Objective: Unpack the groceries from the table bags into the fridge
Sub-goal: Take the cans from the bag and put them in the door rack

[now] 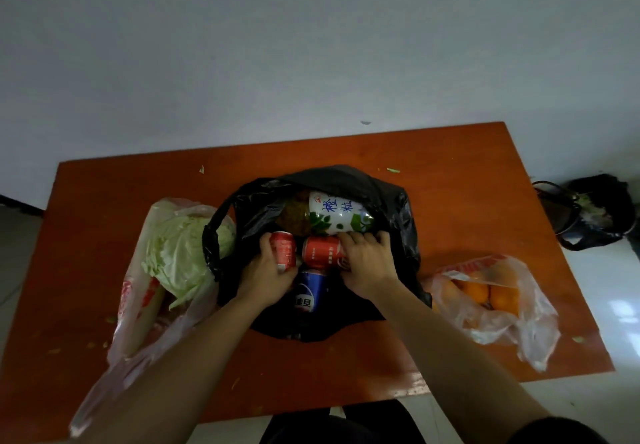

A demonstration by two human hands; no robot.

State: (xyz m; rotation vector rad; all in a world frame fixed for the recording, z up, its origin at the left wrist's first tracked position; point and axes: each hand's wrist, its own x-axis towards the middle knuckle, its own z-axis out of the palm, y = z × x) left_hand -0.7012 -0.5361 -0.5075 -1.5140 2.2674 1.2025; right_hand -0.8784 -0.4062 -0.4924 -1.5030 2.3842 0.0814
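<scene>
In black bag [346, 180] | left hand [268, 268] grips left red can [283, 248] | right hand [367, 263] grips middle red can [320, 253]

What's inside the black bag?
In the black bag: the left red can, gripped by the left hand; the right red can, gripped by the right hand; a blue can; a white bottle with something brownish beside it. Anything underneath is covered.

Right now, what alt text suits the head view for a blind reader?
In an open black bag on a table, the left hand grips one red can and the right hand grips a second red can. Cabbage lies bagged left, oranges right.
</scene>
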